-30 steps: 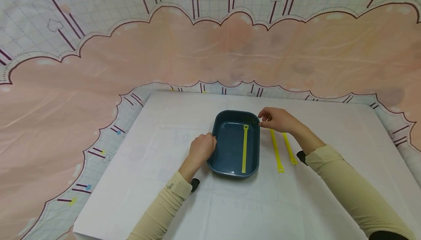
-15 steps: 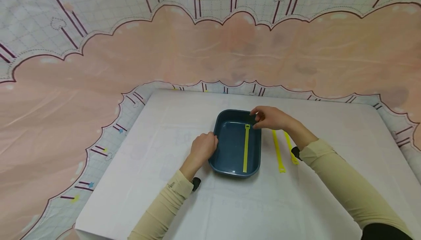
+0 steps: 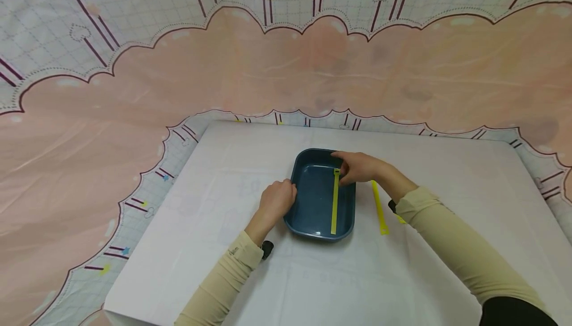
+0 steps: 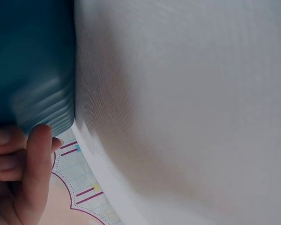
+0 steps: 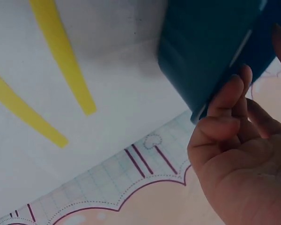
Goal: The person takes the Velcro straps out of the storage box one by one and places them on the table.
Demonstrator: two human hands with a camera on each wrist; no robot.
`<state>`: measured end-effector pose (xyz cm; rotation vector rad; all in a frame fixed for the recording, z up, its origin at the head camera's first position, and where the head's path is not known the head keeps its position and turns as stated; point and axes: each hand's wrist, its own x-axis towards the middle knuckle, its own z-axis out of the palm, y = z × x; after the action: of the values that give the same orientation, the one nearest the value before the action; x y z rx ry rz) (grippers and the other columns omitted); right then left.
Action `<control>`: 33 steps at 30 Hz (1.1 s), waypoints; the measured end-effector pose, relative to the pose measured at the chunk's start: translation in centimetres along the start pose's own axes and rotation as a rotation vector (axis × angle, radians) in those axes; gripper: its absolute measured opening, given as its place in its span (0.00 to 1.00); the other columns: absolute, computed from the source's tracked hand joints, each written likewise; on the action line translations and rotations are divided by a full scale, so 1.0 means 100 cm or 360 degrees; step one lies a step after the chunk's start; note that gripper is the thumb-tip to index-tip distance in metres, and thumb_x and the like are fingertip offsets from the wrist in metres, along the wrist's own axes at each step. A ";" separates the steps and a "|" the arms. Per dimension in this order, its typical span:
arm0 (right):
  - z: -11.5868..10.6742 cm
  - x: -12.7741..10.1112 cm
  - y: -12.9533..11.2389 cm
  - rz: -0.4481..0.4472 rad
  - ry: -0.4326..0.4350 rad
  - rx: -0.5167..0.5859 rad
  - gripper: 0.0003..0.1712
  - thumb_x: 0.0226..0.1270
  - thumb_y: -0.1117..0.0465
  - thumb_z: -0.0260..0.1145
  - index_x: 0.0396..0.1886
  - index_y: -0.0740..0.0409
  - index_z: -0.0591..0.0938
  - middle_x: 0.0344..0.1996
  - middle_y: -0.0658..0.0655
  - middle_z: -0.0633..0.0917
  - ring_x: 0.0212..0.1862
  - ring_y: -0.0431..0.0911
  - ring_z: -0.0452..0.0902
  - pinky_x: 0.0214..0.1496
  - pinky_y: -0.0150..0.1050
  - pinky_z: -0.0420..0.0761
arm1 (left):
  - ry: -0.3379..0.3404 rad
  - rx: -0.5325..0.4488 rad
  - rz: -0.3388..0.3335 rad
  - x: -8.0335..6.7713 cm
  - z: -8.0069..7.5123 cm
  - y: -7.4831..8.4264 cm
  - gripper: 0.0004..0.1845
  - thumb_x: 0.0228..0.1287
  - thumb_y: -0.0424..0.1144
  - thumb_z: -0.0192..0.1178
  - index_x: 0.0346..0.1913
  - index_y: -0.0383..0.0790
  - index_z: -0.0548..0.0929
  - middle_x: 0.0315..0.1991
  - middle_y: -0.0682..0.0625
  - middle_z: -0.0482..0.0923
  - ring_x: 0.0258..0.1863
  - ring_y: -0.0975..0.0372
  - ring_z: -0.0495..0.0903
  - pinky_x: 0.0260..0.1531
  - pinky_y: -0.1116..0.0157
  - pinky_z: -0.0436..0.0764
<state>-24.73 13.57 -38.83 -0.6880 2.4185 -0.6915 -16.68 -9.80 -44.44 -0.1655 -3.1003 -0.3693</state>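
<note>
A dark blue rectangular tray (image 3: 310, 207) stands on the white table. Inside it, toward its right wall, lies a flat yellow strap (image 3: 335, 207) with a slotted head at the far end. My left hand (image 3: 277, 199) grips the tray's left rim; its curled fingers also show against the tray wall in the left wrist view. Over the tray's right rim reaches my right hand (image 3: 357, 167), beside the strap's head, thumb and index finger spread apart. Nothing is visible between them. In the right wrist view, the tray's outer wall (image 5: 201, 51) rises beside the right hand's bent fingers.
Two more yellow straps lie on the table right of the tray: one strap (image 3: 380, 212) is mostly visible, the other strap (image 3: 401, 219) largely hidden under the right forearm. The white table (image 3: 250, 152) ends at a patterned cloth backdrop (image 3: 286, 78).
My right hand has moved left, from beside the tray's right rim to inside it near the strap's head. The left hand keeps its grip on the tray.
</note>
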 end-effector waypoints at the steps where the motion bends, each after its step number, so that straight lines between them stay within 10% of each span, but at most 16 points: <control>1: 0.001 0.001 -0.001 0.0008 -0.0014 -0.0031 0.48 0.58 0.63 0.73 0.74 0.65 0.57 0.40 0.59 0.80 0.42 0.50 0.74 0.47 0.43 0.76 | -0.0001 -0.0001 0.0000 0.000 0.000 0.000 0.16 0.74 0.40 0.53 0.31 0.32 0.80 0.22 0.42 0.78 0.20 0.55 0.79 0.20 0.59 0.77; 17: 0.029 0.012 -0.007 0.0105 0.0014 -0.0620 0.43 0.55 0.55 0.77 0.68 0.63 0.69 0.39 0.54 0.86 0.47 0.50 0.79 0.57 0.57 0.69 | 0.0022 -0.0014 0.0014 0.001 0.001 -0.001 0.16 0.73 0.39 0.53 0.29 0.32 0.79 0.22 0.41 0.79 0.21 0.53 0.80 0.21 0.57 0.77; 33: 0.034 0.013 -0.007 0.0015 0.0128 -0.0716 0.27 0.52 0.58 0.78 0.53 0.58 0.82 0.37 0.53 0.85 0.42 0.48 0.76 0.43 0.48 0.65 | 0.0018 -0.0010 0.0016 0.001 0.001 -0.002 0.15 0.73 0.39 0.53 0.30 0.32 0.80 0.23 0.40 0.79 0.21 0.53 0.80 0.20 0.58 0.77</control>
<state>-23.42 11.16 -41.28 -0.8327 2.6770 -0.1670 -16.82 -9.93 -44.62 -0.1787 -3.0862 -0.3783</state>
